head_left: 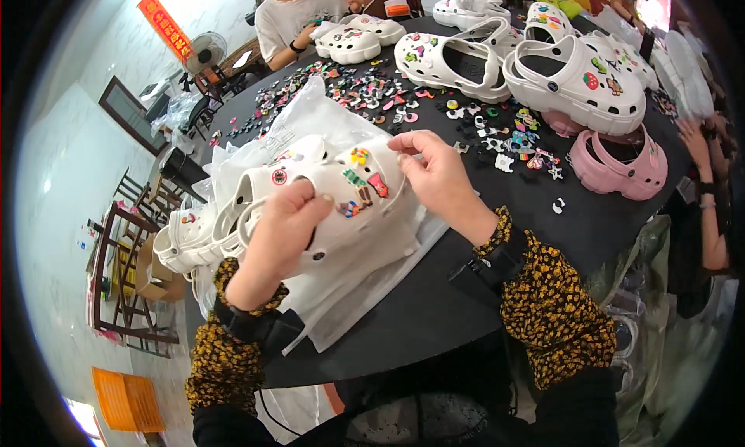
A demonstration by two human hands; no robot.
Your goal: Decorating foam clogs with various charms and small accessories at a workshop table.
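A white clog (pixel 341 223) dotted with colourful shoe charms is between my hands, over a translucent plastic bag (pixel 365 267). My left hand (pixel 281 233) is closed on its foot opening, thumb over the upper. At the toe end, my right hand (pixel 442 177) has its thumb and forefinger closed on the clog's edge. Charms on the upper include a pink figure (pixel 378 185) and a yellow one (pixel 359 156). More white clogs (pixel 190 233) lie beside and behind my left hand, partly hidden.
Loose charms (pixel 372 90) are scattered over the black table (pixel 535 249). White clogs (pixel 582 86) and a pink clog (pixel 621 164) stand at the right. Across the table a person (pixel 287 20) handles another clog; a co-worker's hand (pixel 694 140) shows at the right edge.
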